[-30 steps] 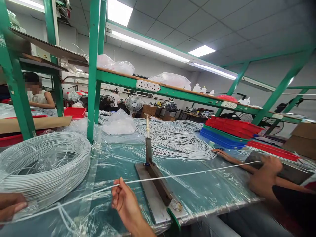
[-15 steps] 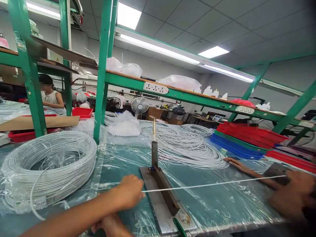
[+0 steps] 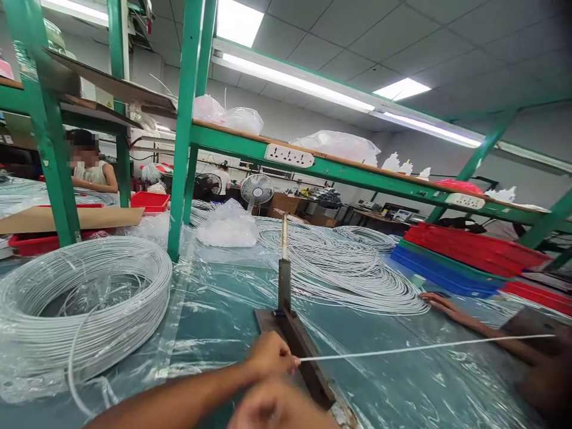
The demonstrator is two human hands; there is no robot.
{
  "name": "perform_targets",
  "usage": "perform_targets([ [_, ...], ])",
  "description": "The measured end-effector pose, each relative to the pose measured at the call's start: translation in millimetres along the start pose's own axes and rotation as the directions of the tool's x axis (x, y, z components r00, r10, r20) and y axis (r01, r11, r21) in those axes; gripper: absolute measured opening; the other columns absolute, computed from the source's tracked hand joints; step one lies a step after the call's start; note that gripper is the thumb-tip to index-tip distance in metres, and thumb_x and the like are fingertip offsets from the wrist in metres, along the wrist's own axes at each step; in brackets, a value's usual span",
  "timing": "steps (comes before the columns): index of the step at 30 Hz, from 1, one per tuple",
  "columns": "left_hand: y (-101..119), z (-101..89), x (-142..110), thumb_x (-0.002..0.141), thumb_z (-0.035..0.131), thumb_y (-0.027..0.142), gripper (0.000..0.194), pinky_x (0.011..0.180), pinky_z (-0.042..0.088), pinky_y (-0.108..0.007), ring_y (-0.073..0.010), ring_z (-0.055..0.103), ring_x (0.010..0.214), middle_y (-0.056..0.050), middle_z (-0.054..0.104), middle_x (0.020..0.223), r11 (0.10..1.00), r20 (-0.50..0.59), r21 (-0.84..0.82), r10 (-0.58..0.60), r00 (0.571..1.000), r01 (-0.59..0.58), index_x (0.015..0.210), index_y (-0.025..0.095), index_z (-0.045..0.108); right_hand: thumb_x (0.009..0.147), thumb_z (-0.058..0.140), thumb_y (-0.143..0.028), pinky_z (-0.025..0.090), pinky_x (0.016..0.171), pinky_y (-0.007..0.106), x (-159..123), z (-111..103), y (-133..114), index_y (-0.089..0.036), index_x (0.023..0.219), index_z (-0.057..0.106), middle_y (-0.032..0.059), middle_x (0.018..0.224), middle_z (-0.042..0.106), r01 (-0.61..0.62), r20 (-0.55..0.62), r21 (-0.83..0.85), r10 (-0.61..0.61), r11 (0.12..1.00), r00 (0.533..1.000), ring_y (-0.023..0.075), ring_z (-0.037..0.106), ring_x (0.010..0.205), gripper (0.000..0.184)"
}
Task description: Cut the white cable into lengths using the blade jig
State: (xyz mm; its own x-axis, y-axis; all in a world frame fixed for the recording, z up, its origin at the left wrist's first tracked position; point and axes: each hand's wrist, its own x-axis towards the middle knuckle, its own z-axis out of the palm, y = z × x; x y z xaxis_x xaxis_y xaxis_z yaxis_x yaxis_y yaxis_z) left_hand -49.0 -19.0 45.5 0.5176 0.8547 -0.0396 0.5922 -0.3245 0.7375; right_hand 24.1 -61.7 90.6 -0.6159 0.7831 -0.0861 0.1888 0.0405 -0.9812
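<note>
My left hand [image 3: 271, 353] is pinched around one end of a thin white cable [image 3: 379, 353] stretched to the right. Below it, my right hand [image 3: 272, 408] is blurred at the bottom edge, fingers curled; whatever it may hold is hidden. Beside and partly behind my left hand stands a metal bench fixture [image 3: 308, 363] with an upright post. A co-worker's dark, blurred hand [image 3: 547, 375] is at the cable's far end at the right edge. Another hand [image 3: 435, 300] on that side touches the large flat coil of white cable [image 3: 339, 262].
A plastic-wrapped cable coil [image 3: 129, 322] sits at left. Stacked red and blue trays [image 3: 465, 250] stand at right. A green shelf frame [image 3: 181, 179] rises from the bench, carrying a power strip [image 3: 289, 156]. A plastic bag [image 3: 227, 225] lies behind. Another person [image 3: 96, 176] sits at far left.
My left hand has moved right with the cable end, now in front of the metal fixture. My right hand has moved right and come out from beneath my left forearm. The view has shifted slightly.
</note>
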Motion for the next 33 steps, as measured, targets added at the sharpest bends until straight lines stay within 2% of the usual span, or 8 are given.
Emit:
perform_targets([
  [2,0.7,2.5,-3.3,0.083,0.049,0.032,0.029,0.057,0.046,-0.023,-0.0186,0.062,0.064,-0.004,0.067,0.064,0.998,-0.019,0.056,0.042,0.999,-0.041,0.075,0.017,0.072,0.089,0.046,-0.042,0.047,0.054,0.019,7.3,-43.7,-16.8,-0.021,0.109,0.058,0.0041,0.102,0.06,0.065,-0.311,-0.033,-0.072,0.997,0.948,0.0079,0.056,0.063,0.032],
  [4,1.7,5.3,-7.1,0.087,0.044,0.027,0.027,0.072,0.05,-0.033,-0.0252,0.065,0.082,-0.008,0.071,0.085,0.983,-0.035,0.134,0.129,0.991,-0.123,0.094,0.02,0.069,0.086,0.05,-0.037,0.044,0.049,0.016,25.7,-96.8,-33.2,-0.019,0.112,0.058,0.0054,0.107,0.06,0.048,-0.772,-0.128,-0.13,0.991,0.623,0.0055,0.053,0.055,0.032],
  [6,2.0,8.7,-9.0,0.09,0.039,0.022,0.031,0.077,0.05,-0.041,-0.0295,0.065,0.088,-0.012,0.069,0.094,0.942,0.008,0.278,0.195,0.981,-0.189,0.112,0.02,0.06,0.086,0.048,-0.033,0.042,0.044,0.017,50.1,-147.8,-44.7,-0.017,0.12,0.052,0.0105,0.124,0.053,-0.018,-0.836,-0.083,-0.06,0.996,0.546,0.0033,0.049,0.048,0.038],
  [11,-2.5,19.9,1.0,0.075,0.05,0.004,0.037,0.079,0.048,-0.045,-0.0356,0.061,0.095,-0.02,0.066,0.099,0.915,0.143,0.381,0.086,0.986,-0.135,0.11,0.011,0.059,0.09,0.038,-0.043,0.041,0.045,0.015,96.0,-210.8,-51.5,-0.007,0.127,0.041,0.0219,0.127,0.049,-0.085,-0.718,0.051,0.096,0.995,0.689,0.0002,0.046,0.043,0.052],
  [15,-6.9,23.6,15.2,0.076,0.046,0.003,0.026,0.069,0.044,-0.029,-0.0251,0.062,0.085,-0.013,0.068,0.088,0.998,0.021,-0.045,-0.043,0.999,0.044,0.087,0.012,0.068,0.094,0.019,-0.046,0.04,0.051,0.013,104.1,-212.0,-51.1,0.001,0.119,0.044,0.0201,0.112,0.057,-0.012,-0.609,0.076,0.056,0.997,0.791,-0.0025,0.046,0.046,0.058],
  [23,-7.5,26.6,34.3,0.07,0.064,0.021,0.026,0.047,0.021,-0.023,-0.0084,0.035,0.05,0.007,0.037,0.047,0.857,0.033,-0.462,-0.239,0.97,0.227,0.05,0.016,0.048,0.091,0.013,-0.053,0.045,0.061,0.018,73.3,-201.3,-70.6,0.001,0.113,0.045,0.022,0.116,0.052,0.078,-0.628,0.146,0.032,0.986,0.778,0.0032,0.059,0.06,0.066],
  [27,-6.0,37.0,38.5,0.059,0.075,0.038,0.046,0.048,0.019,-0.024,-0.0081,0.033,0.05,0.008,0.035,0.045,0.817,-0.085,-0.53,-0.317,0.945,0.227,0.044,0.018,0.037,0.091,0.017,-0.058,0.051,0.068,0.022,26.3,-187.8,-84.9,-0.007,0.107,0.05,0.0228,0.121,0.053,0.096,-0.652,0.223,0.075,0.97,0.755,0.0143,0.066,0.078,0.063],
  [33,-3.4,41.8,40.3,0.062,0.072,0.027,0.04,0.048,0.021,-0.025,-0.0098,0.039,0.049,0.007,0.038,0.044,0.84,-0.157,-0.458,-0.398,0.904,0.291,0.043,0.019,0.038,0.089,0.046,-0.04,0.054,0.066,0.02,-63.5,-149.0,-60.9,-0.016,0.076,0.057,0.0119,0.122,0.058,0.035,-0.714,0.319,0.216,0.947,0.666,0.0172,0.066,0.088,0.029],
])
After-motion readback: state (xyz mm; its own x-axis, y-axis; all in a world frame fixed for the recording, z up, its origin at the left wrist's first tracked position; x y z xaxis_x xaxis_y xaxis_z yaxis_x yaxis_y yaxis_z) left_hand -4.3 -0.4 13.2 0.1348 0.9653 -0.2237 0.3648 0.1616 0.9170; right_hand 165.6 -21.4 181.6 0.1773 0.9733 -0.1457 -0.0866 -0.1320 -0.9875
